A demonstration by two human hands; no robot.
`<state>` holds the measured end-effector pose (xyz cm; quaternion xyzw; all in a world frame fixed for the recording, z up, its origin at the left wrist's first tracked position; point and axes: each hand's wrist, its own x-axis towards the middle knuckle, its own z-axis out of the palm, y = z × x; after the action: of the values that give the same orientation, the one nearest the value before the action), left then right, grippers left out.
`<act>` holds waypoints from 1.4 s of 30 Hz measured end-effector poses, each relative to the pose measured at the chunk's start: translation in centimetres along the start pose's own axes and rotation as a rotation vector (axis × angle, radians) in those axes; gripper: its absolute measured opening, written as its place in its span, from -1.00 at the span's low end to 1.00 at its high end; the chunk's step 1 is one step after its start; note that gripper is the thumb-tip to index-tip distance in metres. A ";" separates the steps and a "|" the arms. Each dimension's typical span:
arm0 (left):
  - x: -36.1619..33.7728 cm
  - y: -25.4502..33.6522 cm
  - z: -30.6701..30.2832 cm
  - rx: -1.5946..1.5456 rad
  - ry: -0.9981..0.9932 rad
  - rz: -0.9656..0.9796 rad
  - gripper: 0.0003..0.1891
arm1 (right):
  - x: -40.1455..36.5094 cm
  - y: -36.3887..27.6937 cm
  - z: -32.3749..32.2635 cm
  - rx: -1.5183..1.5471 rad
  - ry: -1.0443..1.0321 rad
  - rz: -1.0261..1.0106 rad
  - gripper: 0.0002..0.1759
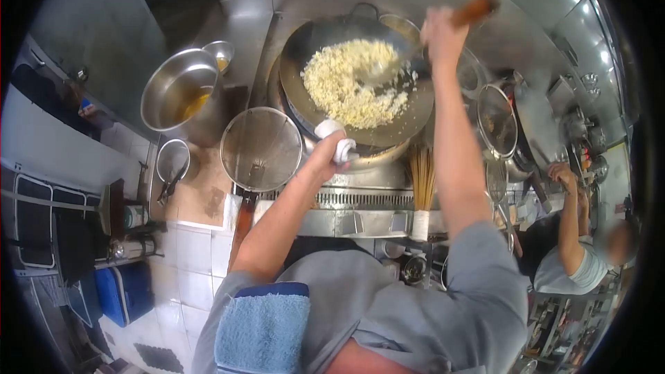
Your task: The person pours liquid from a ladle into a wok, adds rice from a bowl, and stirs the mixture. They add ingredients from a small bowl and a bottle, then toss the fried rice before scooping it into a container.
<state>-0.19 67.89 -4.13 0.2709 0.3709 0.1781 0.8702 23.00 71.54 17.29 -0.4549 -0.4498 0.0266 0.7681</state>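
Note:
A large dark wok (409, 121) sits on the stove burner, tilted a little toward me. Pale yellow and white grains, looking like rice with egg (346, 73), are spread inside it. My left hand (328, 155) is closed around a folded white cloth (344, 150) at the wok's near rim; the grip beneath the cloth is hidden. Above the wok's right side, my right hand (444, 31) is wrapped around the wooden handle (476, 10) of a ladle. Its metal head (382, 73) is in the rice, blurred by motion and steam.
Left of the wok stand a deep steel pot (156, 100) with yellow liquid, a small bowl (220, 52) and a round mesh strainer (262, 149). Bamboo sticks (421, 173) stand at the stove front. Another strainer (497, 121) lies right. A co-worker (578, 249) works at far right.

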 end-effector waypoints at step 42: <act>-0.6 1.1 -0.3 0.059 -0.019 -0.172 -0.72 | -5.7 -0.2 -1.7 0.107 -0.118 0.109 -0.64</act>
<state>-0.96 68.55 -3.35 0.2652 0.3896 0.0889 0.8775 20.75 67.73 13.35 -0.4344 -0.4670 0.1191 0.7609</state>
